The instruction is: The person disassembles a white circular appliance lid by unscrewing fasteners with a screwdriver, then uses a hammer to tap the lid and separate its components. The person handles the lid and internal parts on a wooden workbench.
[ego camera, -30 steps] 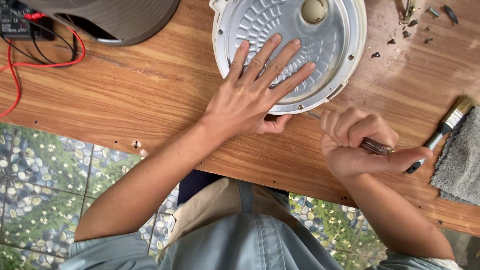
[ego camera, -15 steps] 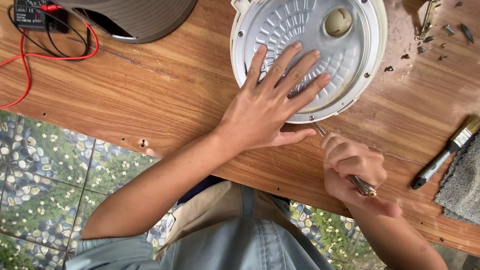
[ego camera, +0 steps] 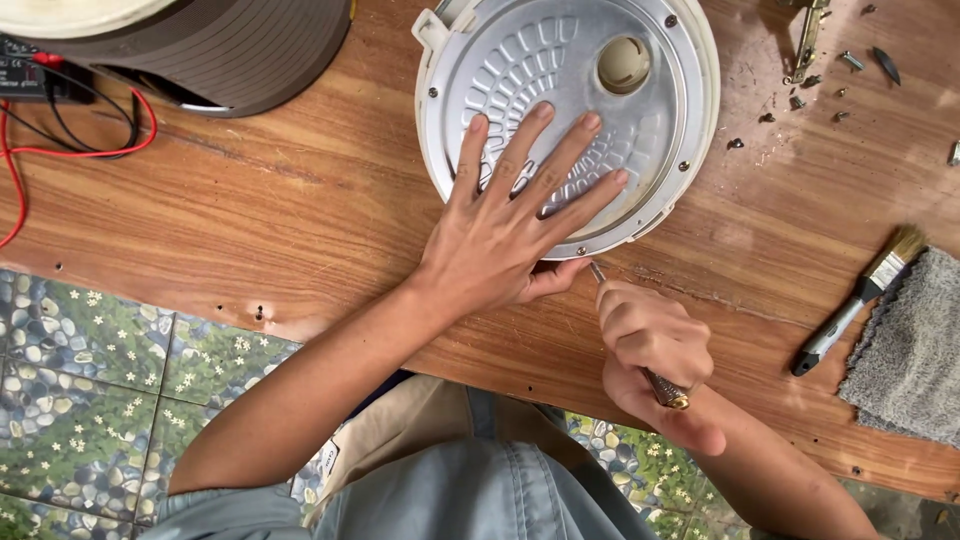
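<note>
Two bare hands, left hand (ego camera: 505, 240) fingers spread flat on ribbed round metal lid (ego camera: 640, 140), right hand (ego camera: 655, 345) fist gripping slim screwdriver (ego camera: 662, 388).

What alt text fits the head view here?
A person's left hand presses flat on a round metal lid on a wooden table, while the right hand works a screwdriver at its rim. A paintbrush and grey cloth lie to the right.
</note>
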